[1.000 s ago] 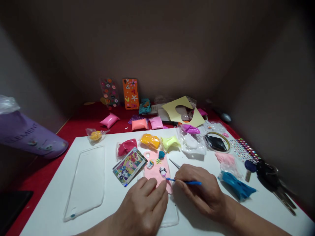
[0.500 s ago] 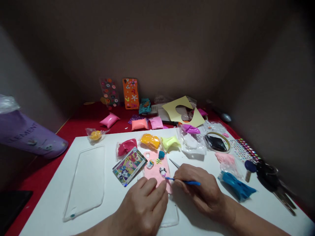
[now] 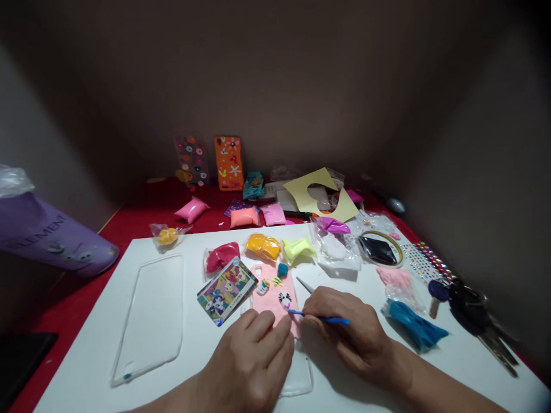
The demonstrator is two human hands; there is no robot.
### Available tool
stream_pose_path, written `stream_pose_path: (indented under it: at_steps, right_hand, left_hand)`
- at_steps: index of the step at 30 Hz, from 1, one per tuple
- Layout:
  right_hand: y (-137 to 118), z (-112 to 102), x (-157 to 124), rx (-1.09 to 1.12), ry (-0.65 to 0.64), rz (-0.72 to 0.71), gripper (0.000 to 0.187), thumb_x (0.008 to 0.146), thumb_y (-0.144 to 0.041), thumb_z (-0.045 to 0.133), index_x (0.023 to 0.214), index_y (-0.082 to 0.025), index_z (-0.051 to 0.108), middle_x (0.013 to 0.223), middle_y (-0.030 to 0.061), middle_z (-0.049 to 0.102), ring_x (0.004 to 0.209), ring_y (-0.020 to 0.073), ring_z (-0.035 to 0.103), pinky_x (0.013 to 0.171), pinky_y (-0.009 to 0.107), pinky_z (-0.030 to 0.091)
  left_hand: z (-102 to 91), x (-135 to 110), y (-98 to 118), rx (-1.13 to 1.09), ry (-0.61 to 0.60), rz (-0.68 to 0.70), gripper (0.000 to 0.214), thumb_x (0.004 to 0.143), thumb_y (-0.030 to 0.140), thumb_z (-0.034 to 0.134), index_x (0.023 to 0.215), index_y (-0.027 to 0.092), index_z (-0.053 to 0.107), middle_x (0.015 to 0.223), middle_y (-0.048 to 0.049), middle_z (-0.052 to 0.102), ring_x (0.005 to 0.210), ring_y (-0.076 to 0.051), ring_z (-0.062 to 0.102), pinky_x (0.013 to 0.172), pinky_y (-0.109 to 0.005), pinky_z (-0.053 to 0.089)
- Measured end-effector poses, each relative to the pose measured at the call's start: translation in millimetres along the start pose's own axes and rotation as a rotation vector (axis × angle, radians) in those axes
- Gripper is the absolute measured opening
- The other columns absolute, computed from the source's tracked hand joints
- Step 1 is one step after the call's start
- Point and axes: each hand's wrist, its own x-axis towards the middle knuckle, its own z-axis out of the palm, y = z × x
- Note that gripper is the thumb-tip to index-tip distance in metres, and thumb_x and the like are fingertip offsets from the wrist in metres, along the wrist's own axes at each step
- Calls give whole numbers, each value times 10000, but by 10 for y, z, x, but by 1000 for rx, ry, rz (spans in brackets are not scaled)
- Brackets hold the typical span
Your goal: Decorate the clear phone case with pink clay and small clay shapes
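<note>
My right hand (image 3: pixel 344 324) is closed around a thin blue modelling tool (image 3: pixel 331 319). The tool's tip touches a small white animal face with black marks (image 3: pixel 284 299) on a pink clay-covered phone case (image 3: pixel 269 307). Over the case's lower part, my left hand (image 3: pixel 256 358) presses with bent fingers held together; what its fingertips grip is partly hidden. A grey metal point (image 3: pixel 304 284) sticks out beyond my right hand, its other end hidden. Higher on the case sit a teal clay piece (image 3: pixel 282 270) and a small striped clay figure (image 3: pixel 263 286).
A clear phone case (image 3: pixel 148 318) lies left on the white board (image 3: pixel 92 338). A picture card (image 3: pixel 227 291) touches the pink case's left side. Bagged clay in orange (image 3: pixel 262 247), yellow (image 3: pixel 298 249) and blue (image 3: pixel 414 325) surrounds it. Keys (image 3: pixel 477 315) lie right; a purple bottle (image 3: pixel 55 235) leans in from the left.
The blue tool's tip has shifted very slightly at the white face's lower edge. Both hands otherwise stay in nearly the same place.
</note>
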Motion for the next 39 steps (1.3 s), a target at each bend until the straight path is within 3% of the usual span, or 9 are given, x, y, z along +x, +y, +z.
stream_pose_path:
  at_steps: [39]
  right_hand:
    - [-27,-8,1,-88,44,22,135,835,-55,486,908,-150,549,733,58,587,663,157,537,591,286,420]
  left_hand:
    - [28,-21,3,2,9,-9,184,854,43,464,857,44,647,895,-143,691,707,-206,542,528,-334,473]
